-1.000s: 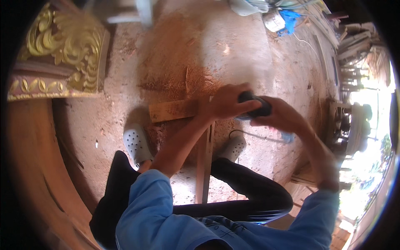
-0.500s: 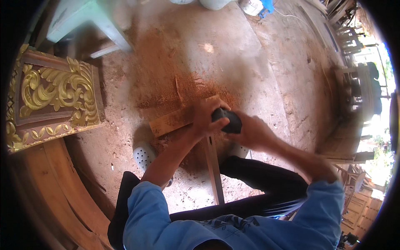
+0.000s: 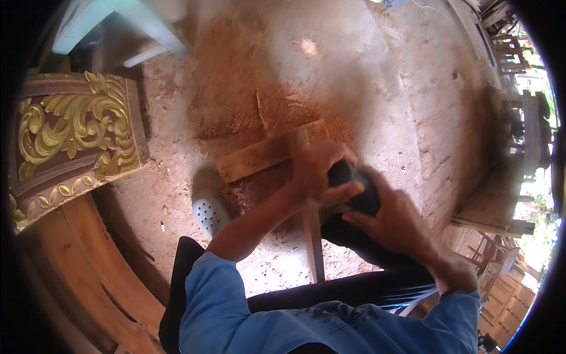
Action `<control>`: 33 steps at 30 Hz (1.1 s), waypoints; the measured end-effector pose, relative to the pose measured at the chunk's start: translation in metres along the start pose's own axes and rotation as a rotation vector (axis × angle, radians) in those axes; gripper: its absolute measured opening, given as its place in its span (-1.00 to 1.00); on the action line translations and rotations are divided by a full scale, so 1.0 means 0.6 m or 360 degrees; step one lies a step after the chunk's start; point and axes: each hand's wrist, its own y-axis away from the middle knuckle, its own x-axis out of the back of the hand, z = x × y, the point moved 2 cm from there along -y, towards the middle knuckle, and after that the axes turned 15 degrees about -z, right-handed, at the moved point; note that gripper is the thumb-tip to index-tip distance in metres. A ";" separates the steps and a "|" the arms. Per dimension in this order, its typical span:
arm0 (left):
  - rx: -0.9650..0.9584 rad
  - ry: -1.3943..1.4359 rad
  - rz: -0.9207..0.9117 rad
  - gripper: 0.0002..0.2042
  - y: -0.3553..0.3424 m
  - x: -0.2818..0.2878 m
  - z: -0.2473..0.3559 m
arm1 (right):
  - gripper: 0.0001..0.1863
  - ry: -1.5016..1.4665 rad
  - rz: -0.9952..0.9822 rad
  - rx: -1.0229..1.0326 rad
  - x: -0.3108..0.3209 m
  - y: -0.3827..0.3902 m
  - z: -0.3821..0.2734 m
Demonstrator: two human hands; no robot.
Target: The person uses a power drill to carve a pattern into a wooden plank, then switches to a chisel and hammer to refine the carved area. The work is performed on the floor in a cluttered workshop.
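Between my hands is a black, rounded object, tilted; its exact kind cannot be made out. My left hand closes on its upper left end, thumb stretched across the top. From the right, my right hand grips the other end with fingers curled round it. Below and left of my left hand lies a flat wooden board, partly covered by that hand and forearm. A narrow wooden bar runs from under the hands toward my lap.
Reddish sawdust lies on the floor past the board. A gold-painted carved panel stands at left, above curved planks. A pale stool is at the far left. My grey clog is beside the board. Wooden furniture lines the right side.
Both hands and the black object have shifted right and slightly nearer to me. My right hand has turned, its thumb now showing along the object's near side. The view has tilted slightly.
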 end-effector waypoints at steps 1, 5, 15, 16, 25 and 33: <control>-0.0086 -0.0016 0.0006 -0.39 0.003 -0.003 0.000 | -0.08 0.0007 0.0011 -0.0001 -0.015 0.001 0.005; -0.0306 -0.0045 -0.0057 -0.44 0.029 -0.016 0.000 | -0.06 0.0036 0.0167 0.0146 -0.086 -0.004 0.036; -0.0424 -0.0311 -0.0443 -0.32 0.119 -0.079 0.005 | 0.05 -0.0150 0.0627 0.0387 -0.286 -0.013 0.159; -0.0431 -0.0330 -0.0479 -0.30 0.130 -0.085 0.004 | 0.05 -0.0219 0.0608 0.0346 -0.306 -0.017 0.170; -0.0434 -0.0381 -0.0592 -0.29 0.120 -0.081 0.023 | -0.02 -0.0267 0.0660 0.0305 -0.305 -0.002 0.161; -0.0306 -0.0218 -0.0270 -0.38 0.044 -0.050 0.029 | -0.08 -0.0139 0.0732 0.0407 -0.161 0.039 0.082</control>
